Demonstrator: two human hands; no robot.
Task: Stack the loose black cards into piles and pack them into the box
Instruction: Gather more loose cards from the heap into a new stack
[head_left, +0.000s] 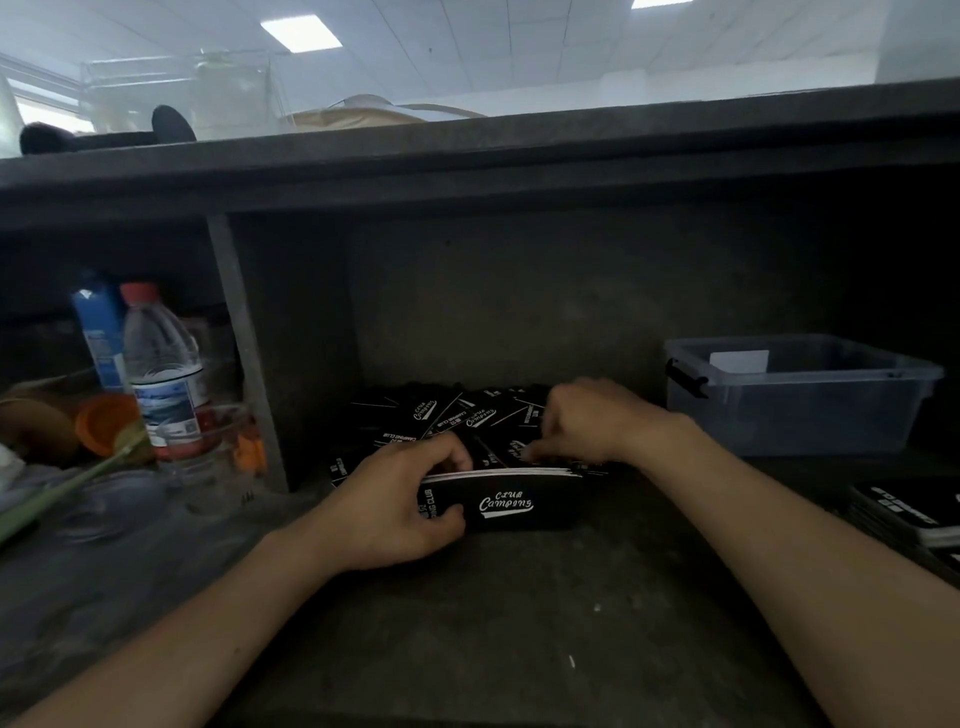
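My left hand (402, 501) grips a stack of black cards (511, 501) with white "Club Camping" lettering, held on edge with the print facing me. Behind it a heap of loose black cards (441, 415) lies scattered at the back of the dark desk recess. My right hand (587, 421) reaches over the heap, its fingertips pinching a loose card just behind the stack. A clear plastic box (800, 395) with a black latch stands at the right. More stacked black cards (914, 512) lie at the right edge.
A water bottle (163, 374), an orange cup (106, 423), a blue carton (98, 332) and clear containers crowd the left compartment beyond a grey divider (244, 353). A shelf overhangs the recess. The dark desk surface (519, 623) stretches in front.
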